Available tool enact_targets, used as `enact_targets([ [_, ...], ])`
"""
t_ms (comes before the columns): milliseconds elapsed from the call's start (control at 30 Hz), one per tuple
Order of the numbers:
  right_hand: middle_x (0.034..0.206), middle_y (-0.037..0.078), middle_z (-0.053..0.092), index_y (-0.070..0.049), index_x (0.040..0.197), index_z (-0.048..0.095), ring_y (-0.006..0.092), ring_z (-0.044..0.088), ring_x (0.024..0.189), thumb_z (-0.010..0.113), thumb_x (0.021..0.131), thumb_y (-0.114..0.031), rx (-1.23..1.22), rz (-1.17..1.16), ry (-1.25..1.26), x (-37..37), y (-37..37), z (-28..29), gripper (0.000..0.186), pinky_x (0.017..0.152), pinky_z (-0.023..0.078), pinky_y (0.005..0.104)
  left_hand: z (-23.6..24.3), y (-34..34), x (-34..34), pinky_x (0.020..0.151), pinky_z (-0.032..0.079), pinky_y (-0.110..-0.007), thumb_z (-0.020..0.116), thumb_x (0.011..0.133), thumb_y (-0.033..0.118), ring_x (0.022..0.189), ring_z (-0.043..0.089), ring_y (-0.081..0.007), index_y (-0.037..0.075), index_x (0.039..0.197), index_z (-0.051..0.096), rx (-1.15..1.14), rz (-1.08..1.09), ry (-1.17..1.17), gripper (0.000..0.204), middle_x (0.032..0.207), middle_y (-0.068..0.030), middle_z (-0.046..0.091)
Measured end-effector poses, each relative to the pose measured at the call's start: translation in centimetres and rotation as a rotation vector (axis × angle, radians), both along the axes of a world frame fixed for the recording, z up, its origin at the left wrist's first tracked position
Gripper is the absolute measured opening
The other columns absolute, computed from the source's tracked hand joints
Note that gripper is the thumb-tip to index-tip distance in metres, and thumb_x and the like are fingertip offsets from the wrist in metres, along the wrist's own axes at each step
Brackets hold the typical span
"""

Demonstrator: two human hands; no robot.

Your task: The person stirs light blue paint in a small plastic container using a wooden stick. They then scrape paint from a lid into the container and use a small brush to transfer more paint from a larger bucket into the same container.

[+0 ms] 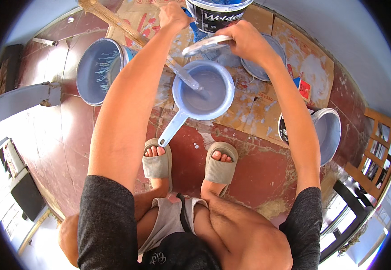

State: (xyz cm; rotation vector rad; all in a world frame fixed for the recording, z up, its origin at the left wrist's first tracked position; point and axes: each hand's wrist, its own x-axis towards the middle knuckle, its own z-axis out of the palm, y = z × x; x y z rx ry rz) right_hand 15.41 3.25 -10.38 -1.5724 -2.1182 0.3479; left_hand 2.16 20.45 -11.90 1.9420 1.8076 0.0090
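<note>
My right hand (248, 41) grips a flat, whitish paint-smeared tool (208, 45) held level above the floor; its kind is unclear. My left hand (175, 18) is closed beside a black paint bucket (215, 21), next to something blue (198, 33); its fingers are partly hidden. Below both hands, a pale blue long-handled dipper (174, 128) holds grey-blue paint (204, 98). A long wooden stick (114, 20) slants down past my left forearm, its paint-coated end dipping into that paint. Behind my right wrist lies a round paint-covered lid (272, 45).
Paint-spattered cardboard (245, 108) covers part of the red tiled floor (182, 166). A paint-coated bucket (87, 83) stands left; another (332, 132) lies tilted at right. A small red box (304, 90) sits on the cardboard. A wooden chair (377, 135) is far right.
</note>
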Motion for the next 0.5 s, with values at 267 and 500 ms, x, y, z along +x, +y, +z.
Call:
enact_targets([
  [267, 0.083, 0.017, 0.068, -0.010, 0.093, 0.073, 0.0352, 0.064, 0.080, 0.061, 0.067, 0.010, -0.080, -0.041, 0.012, 0.2, -0.1, -1.2, 0.035, 0.072, 0.050, 0.0420, -2.7, 0.1, -1.3, 0.069, 0.055, -0.037, 0.083, 0.070, 0.038, 0.075, 0.069, -0.0204, 0.011, 0.084, 0.075, 0.211, -0.270, -0.024, 0.031, 0.077, -0.0088, 0.072],
  [500, 0.080, 0.019, 0.065, -0.010, 0.097, 0.072, 0.0380, 0.062, 0.075, 0.064, 0.070, 0.007, -0.010, -0.070, -0.045, 0.3, -1.0, -2.0, 0.033, 0.068, 0.050, 0.0421, -1.9, 0.4, -1.1, 0.076, 0.055, -0.041, 0.083, 0.070, 0.037, 0.084, 0.069, -0.0272, 0.009, 0.086, 0.075, 0.104, -0.383, -0.094, 0.033, 0.084, -0.0124, 0.072],
])
